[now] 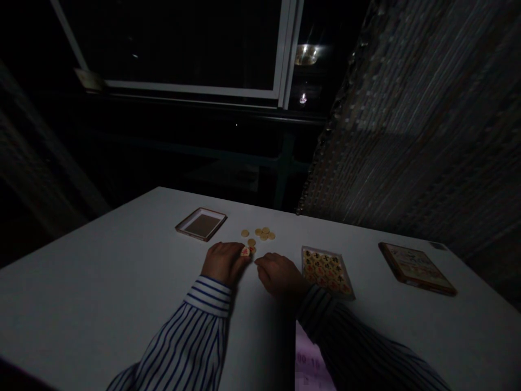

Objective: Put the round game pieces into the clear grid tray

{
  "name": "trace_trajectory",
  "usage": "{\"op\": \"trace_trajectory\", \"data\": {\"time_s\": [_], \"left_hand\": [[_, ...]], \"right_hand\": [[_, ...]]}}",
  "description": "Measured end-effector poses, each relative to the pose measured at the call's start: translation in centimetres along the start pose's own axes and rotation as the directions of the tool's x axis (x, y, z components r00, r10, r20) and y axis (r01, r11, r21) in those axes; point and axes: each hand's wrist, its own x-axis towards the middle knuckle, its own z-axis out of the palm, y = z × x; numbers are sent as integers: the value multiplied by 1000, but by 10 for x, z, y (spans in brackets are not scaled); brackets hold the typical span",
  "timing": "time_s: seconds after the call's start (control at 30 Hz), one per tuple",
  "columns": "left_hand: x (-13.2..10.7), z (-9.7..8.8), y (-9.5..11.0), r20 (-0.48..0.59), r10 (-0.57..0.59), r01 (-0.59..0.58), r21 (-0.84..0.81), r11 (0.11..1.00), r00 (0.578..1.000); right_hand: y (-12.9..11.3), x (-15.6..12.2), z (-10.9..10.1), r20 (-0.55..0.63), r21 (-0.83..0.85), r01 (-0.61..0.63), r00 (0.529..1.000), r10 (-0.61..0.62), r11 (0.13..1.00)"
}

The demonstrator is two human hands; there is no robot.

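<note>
My left hand point(222, 263) is closed on a Chinese chess piece point(245, 251), held between thumb and fingers with its red character showing. Just behind that piece lies another one with a red mark, partly covered. My right hand point(280, 273) is curled a little to the right, its fingertips together; whether anything is between them is hidden. Beyond both hands, several loose pieces point(265, 231) lie blank side up on the table. Close to my right wrist sits a tray of Chinese chess pieces point(325, 267), in rows with black and red characters.
An open, shallow box point(202, 224) stands at the back left of the white table point(122, 271). On the right lies a flat box or lid with a printed top point(419, 266). A lit phone-like screen point(309, 358) is partly under my right sleeve. Bead-like strings hang behind the table.
</note>
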Motion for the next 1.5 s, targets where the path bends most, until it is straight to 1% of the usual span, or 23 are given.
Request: {"op": "trace_trajectory", "data": {"time_s": [0.2,0.37,0.5,0.63,0.8,0.97,1.1,1.23,1.33,1.5], "left_hand": [[-1,-7,9,-3,14,-14,-30,999,1000],[-1,-4,11,-47,22,-24,-55,998,999],[-1,-5,13,-67,30,-33,-55,998,997],[-2,-6,18,-89,63,-68,-57,996,994],[-4,-4,29,-150,97,-110,-81,991,984],[-5,-4,40,-149,119,-138,-123,983,982],[-7,-2,48,-159,94,-129,-224,966,983],[-8,1,57,-129,64,-102,-317,943,990],[-9,1,62,-109,49,-85,-349,933,993],[-11,4,66,-98,18,-54,-371,927,995]], "right_hand": [[-1,1,-8,18,16,-29,999,29,999],[1,2,-16,-46,62,-38,998,41,997],[5,-1,-25,-62,88,-66,996,71,994],[10,-8,-37,-85,96,-80,992,89,992],[18,-19,-49,-132,99,-93,986,106,991],[23,-31,-57,-124,110,-122,983,136,986],[26,-39,-61,-136,118,-141,978,157,983],[30,-47,-64,-164,130,-147,972,167,981],[34,-51,-62,-167,135,-131,974,153,982],[39,-56,-58,-172,131,-141,972,162,981]]}}
